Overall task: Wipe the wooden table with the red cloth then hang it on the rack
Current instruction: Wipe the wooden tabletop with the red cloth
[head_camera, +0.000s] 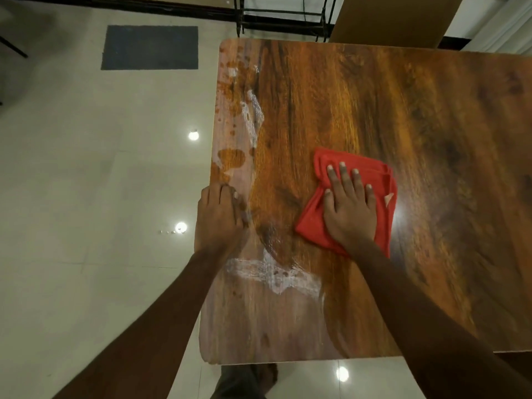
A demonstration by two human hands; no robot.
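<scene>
1. At far left, a pale glossy floor (72,168) carries one dark mat (149,47) and three lamp reflections.
2. One left hand (220,214) rests, fingers relaxed, on the wooden table (374,96) edge beside whitish wet streaks (270,275).
3. One right hand (349,208) presses one red cloth (313,223) mid-table, fingers straight and spread.
4. One black rack (283,23) stands beyond the far edge.

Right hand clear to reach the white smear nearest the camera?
Likely yes: only bare wooden table separates the right hand on the red cloth from the white smear; left hand sits aside.
</scene>
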